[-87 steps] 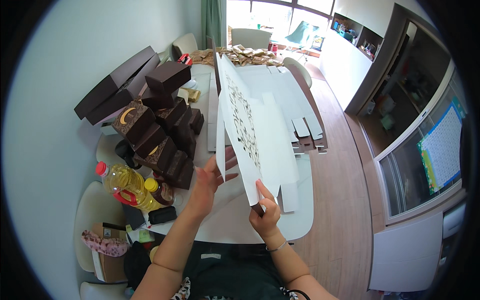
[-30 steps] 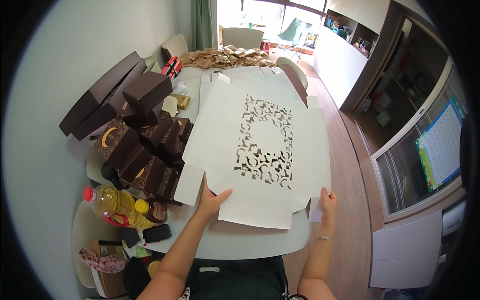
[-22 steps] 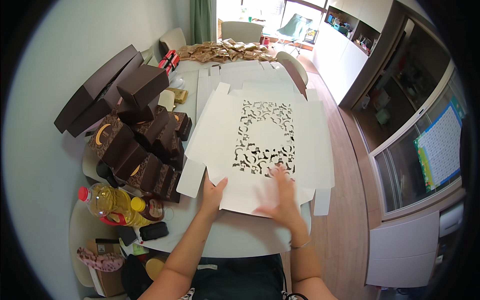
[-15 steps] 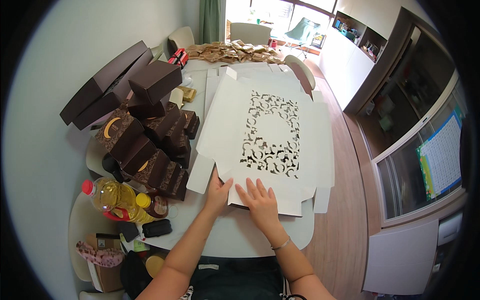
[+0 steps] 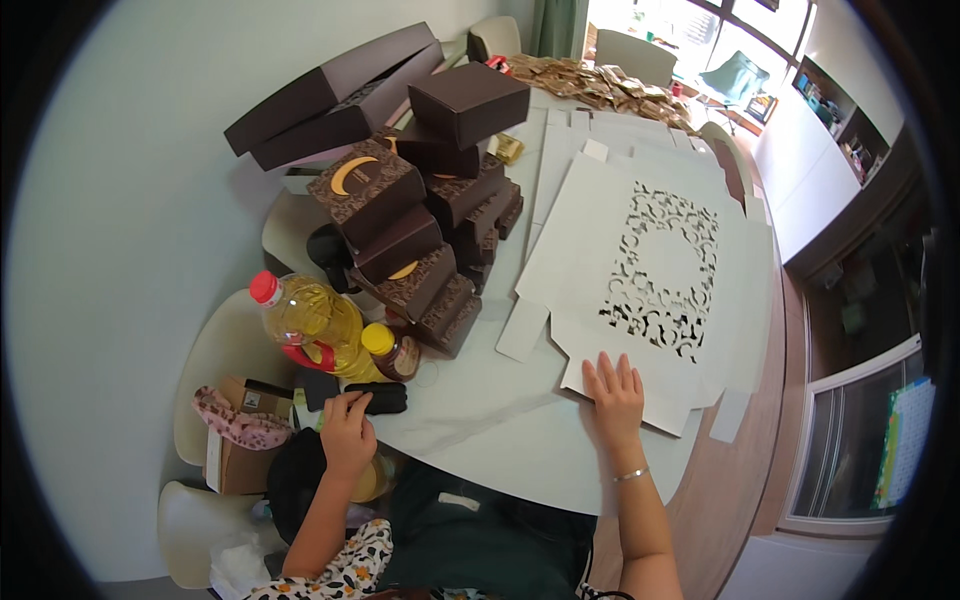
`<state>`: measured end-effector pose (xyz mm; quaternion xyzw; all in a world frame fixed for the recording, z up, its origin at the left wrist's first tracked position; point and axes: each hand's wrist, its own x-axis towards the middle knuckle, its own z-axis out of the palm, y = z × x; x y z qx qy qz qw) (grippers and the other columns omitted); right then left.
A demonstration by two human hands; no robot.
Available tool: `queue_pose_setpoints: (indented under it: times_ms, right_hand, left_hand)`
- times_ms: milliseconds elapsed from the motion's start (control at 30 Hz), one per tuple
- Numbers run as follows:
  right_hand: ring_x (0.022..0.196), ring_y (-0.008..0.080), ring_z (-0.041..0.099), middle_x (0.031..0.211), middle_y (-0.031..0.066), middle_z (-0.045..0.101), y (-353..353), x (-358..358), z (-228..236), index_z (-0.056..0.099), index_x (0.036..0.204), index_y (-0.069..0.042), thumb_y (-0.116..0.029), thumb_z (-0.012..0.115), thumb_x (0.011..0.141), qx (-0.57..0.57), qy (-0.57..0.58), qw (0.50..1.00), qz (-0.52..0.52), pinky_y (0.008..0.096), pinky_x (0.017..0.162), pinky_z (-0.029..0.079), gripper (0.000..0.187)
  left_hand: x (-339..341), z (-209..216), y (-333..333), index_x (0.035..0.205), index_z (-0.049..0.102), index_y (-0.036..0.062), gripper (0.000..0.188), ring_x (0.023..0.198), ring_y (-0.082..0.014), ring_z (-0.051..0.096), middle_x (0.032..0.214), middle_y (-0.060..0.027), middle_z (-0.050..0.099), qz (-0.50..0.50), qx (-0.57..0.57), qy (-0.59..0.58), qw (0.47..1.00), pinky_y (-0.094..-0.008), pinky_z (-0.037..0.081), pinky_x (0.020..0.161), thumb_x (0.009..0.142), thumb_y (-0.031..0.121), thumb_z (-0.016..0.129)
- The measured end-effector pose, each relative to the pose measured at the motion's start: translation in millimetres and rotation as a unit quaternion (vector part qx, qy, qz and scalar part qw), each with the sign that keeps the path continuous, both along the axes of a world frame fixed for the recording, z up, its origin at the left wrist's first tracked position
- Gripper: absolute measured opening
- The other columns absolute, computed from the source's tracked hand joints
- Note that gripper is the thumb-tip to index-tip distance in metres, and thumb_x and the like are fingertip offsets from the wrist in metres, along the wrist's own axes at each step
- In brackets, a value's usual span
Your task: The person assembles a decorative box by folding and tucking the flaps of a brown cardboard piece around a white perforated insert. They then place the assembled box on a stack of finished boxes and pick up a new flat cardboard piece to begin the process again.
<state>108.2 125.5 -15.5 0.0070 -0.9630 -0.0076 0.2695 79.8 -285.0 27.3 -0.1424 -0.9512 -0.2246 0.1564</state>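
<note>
A flat white cardboard box blank (image 5: 585, 260) with a cut-out scroll pattern lies on the right part of the table. My right hand (image 5: 618, 400) rests on its near edge, palm down with fingers stretched out. At the table's left edge is my left hand (image 5: 347, 435), its fingers curled together right beside a small black case (image 5: 385, 398). Whether anything is pinched in those fingers is hidden. A flat dark item (image 5: 316, 388) lies next to the case, just past the left fingertips.
Dark brown patterned boxes (image 5: 390, 235) are stacked on the left. Nearer stand a yellow oil bottle (image 5: 318, 325) with a red cap and a smaller yellow-capped bottle (image 5: 391, 355). Many gold packets (image 5: 600, 85) cover the far end. Pale chairs (image 5: 215, 360) flank the table.
My left hand has left the cardboard and moved left to the black case. The right hand stays on the sheet's near edge. My view has swung to the left.
</note>
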Motion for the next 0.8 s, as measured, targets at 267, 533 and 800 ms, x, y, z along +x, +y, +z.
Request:
queue_pose_setpoints:
  times_ms: [267,533,800]
  right_hand:
    - [0.117,0.0365,0.058,0.126,0.0049,0.063,1.5,0.8,-2.8,0.064,0.121,-0.019,-0.011,0.061,0.086,-0.003,0.000,1.000,0.006,0.0510,0.094,0.047,0.036]
    - [0.119,0.0359,0.057,0.125,0.0045,0.064,0.1,3.9,-1.1,0.065,0.118,-0.016,-0.007,0.061,0.082,-0.053,0.005,0.999,-0.004,0.0499,0.097,0.046,0.038]
    - [0.120,0.0344,0.057,0.126,0.0042,0.063,1.9,3.7,-2.9,0.066,0.117,-0.015,-0.005,0.062,0.080,-0.062,0.003,0.998,-0.006,0.0492,0.099,0.045,0.039]
  left_hand:
    - [-0.9,9.7,-1.2,0.107,0.066,0.0026,0.041,0.105,-0.0371,0.054,0.111,-0.0166,0.060,-0.050,-0.014,0.019,0.998,-0.0481,0.044,0.091,0.066,0.003,0.061]
    - [-38.6,-42.7,-114.2,0.131,0.047,0.0005,0.059,0.116,-0.0374,0.051,0.126,-0.0206,0.053,0.285,0.160,0.020,0.945,-0.0471,0.045,0.089,0.081,0.022,0.070]
    - [-72.5,-55.6,-116.0,0.147,0.033,0.0030,0.087,0.114,-0.0298,0.057,0.132,-0.0176,0.054,0.295,0.408,-0.319,0.803,-0.0395,0.058,0.054,0.080,0.032,0.079]
